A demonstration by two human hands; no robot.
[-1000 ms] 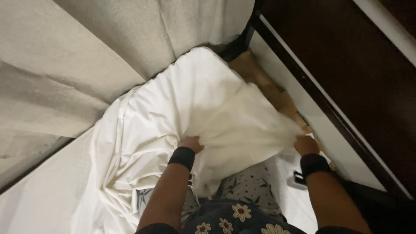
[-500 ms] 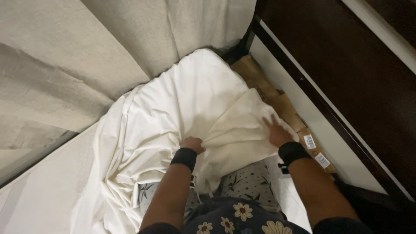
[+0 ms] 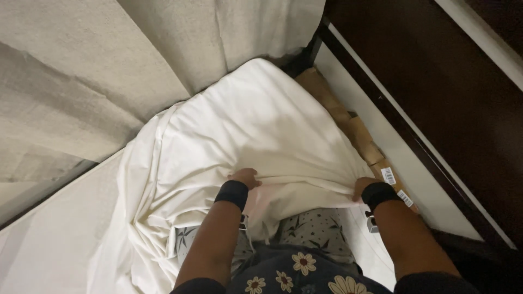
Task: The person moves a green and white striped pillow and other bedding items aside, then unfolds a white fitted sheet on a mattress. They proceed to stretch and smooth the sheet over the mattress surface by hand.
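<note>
Head view, looking down at a bed corner. Nearest the viewer, two forearms, each with one black wristband, reach forward over a floral-print garment. The left hand (image 3: pixel 246 177) has its fingers curled closed on a bunched fold of the white cotton sheet (image 3: pixel 256 125); the right hand (image 3: pixel 363 187) grips the sheet's edge at the mattress side, though its fingers are tucked under the cloth, so how tightly they close cannot be told. One grey leaf-patterned mattress surface (image 3: pixel 310 231) shows bare between the arms, so the near portion appears uncovered. Beyond the hands the sheet lies spread but creased, reaching the far corner, where it seems already in place; the near edge and the rumpled left side look still to be dressed. To the right runs one brown cardboard strip (image 3: pixel 348 128) with two white labels, beside the dark wooden bed frame (image 3: pixel 436 71). Farthest, beige curtains (image 3: pixel 109 71) hang in folds.
</note>
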